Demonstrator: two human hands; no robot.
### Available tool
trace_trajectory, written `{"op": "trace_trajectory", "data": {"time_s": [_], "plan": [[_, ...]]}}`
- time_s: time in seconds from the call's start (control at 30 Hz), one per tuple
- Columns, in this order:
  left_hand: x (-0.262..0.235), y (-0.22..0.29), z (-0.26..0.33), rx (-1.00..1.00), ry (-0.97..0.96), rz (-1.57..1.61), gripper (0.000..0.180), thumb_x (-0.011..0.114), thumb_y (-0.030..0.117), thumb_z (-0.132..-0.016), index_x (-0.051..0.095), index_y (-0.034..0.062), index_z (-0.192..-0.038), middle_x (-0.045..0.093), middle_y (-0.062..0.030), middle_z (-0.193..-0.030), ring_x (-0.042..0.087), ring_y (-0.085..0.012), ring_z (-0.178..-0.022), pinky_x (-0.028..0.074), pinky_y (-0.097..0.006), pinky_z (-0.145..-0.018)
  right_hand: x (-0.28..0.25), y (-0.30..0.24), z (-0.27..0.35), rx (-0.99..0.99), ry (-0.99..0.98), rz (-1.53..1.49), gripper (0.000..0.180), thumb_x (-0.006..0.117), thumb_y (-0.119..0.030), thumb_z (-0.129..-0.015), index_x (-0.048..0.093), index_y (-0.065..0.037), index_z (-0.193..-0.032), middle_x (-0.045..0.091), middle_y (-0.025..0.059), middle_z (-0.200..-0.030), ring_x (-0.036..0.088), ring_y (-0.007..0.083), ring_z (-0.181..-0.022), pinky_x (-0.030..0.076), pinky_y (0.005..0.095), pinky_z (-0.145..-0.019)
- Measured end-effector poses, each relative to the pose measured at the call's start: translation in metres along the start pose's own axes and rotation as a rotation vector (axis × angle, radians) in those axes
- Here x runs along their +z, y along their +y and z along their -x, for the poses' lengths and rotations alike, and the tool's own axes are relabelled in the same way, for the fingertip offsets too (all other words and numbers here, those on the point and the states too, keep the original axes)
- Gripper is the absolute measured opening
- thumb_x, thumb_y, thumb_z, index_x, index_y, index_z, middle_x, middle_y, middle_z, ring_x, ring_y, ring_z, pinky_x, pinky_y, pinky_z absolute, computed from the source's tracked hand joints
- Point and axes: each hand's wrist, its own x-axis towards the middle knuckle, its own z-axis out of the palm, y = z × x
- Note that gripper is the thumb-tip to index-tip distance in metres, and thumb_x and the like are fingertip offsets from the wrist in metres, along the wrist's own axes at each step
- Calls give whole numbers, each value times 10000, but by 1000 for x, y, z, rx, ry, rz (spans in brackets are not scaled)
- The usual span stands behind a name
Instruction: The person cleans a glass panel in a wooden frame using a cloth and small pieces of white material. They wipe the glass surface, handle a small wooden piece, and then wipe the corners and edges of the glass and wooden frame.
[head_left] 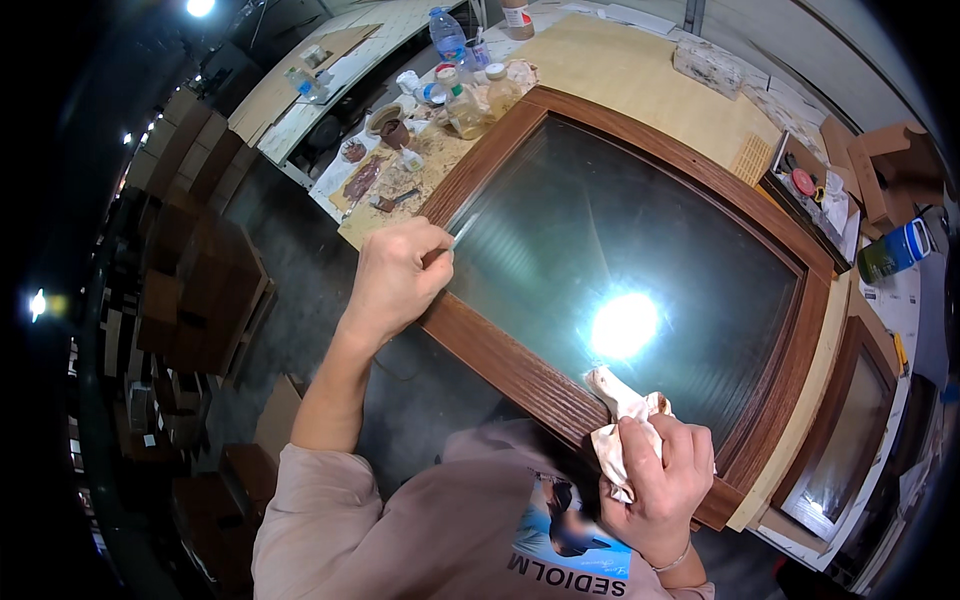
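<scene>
white, brown-stained cloth (pixel 632 402) is bunched in the right hand (pixel 668 478), fingers closed over it at the near rail of a brown wooden frame (pixel 500 347). the cloth's upper end reaches the glass (pixel 600 230), which lies ahead of that hand and to the right of the left hand (pixel 402 272). the frame's long axis slants from far left to near right. curled at the frame's left end, the left hand seems to pinch a thin pale strip (pixel 466 230); i cannot tell what it is. right of the frame is a smaller framed pane (pixel 842 440). farther off, an open box (pixel 848 243) holds a red round thing (pixel 803 182) and something white and crumpled; beyond the left end stand a brown cup (pixel 396 134), contents unclear, and a white-capped bottle (pixel 502 92) of yellowish liquid.
</scene>
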Motion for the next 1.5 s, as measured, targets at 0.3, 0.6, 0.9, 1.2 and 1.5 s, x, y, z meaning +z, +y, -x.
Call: {"op": "trace_trajectory", "data": {"time_s": [0.3,0.6,0.9,1.2,1.5], "plan": [[4,3,1,-10,-17,51,108,660,10,-726,690,-32,-821,592,-135,-661,588,-242,-573,453,-340,-559,2,2,1,-3,9,5,590,663,-158,-507,710,-35,-1082,620,150,-999,541,300,-812,414,395,-678],[6,-1,3,3,16,8,92,665,-8,-746,695,-36,-829,592,-104,-644,583,-185,-571,443,-308,-550,1,1,1,7,5,-5,596,670,-165,-509,709,-37,-1089,619,155,-1004,541,305,-810,423,401,-675],[4,3,1,-20,-2,41,80,673,3,-741,680,-42,-807,593,-111,-638,578,-195,-559,447,-315,-550,2,1,1,8,16,1,578,679,-170,-527,710,-39,-1089,620,151,-1004,539,305,-811,426,402,-678],[8,0,0,-26,-16,9,86,661,43,-740,683,-7,-807,615,-141,-697,601,-295,-618,471,-387,-583,3,0,0,18,23,-9,581,677,-167,-526,707,-45,-1093,616,147,-991,532,305,-809,423,403,-675],[-8,-5,1,-195,68,351,78,670,4,-873,678,-52,-927,574,27,-761,484,-38,-677,404,-219,-622,2,-4,-1,51,14,-15,507,690,-142,-595,689,-28,-1089,602,168,-953,534,346,-833,444,423,-701]]}}
